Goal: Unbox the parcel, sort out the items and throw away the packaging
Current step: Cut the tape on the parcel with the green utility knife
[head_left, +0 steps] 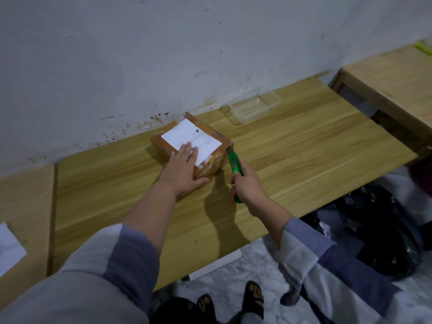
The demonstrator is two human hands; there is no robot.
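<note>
A small brown cardboard parcel (210,134), wrapped in tape and carrying a white shipping label, lies on the wooden table (292,160) near the wall. My left hand (184,169) rests flat on the parcel's near top and front corner, fingers spread, pressing it down. My right hand (247,183) is closed around a green utility knife (235,163). The knife's blade tip touches the parcel's right edge.
An empty clear plastic container (254,108) sits behind the parcel by the wall. A second wooden table (397,78) stands at the right, another surface with white paper (9,249) at the left. Black bags (385,230) lie on the floor at the right.
</note>
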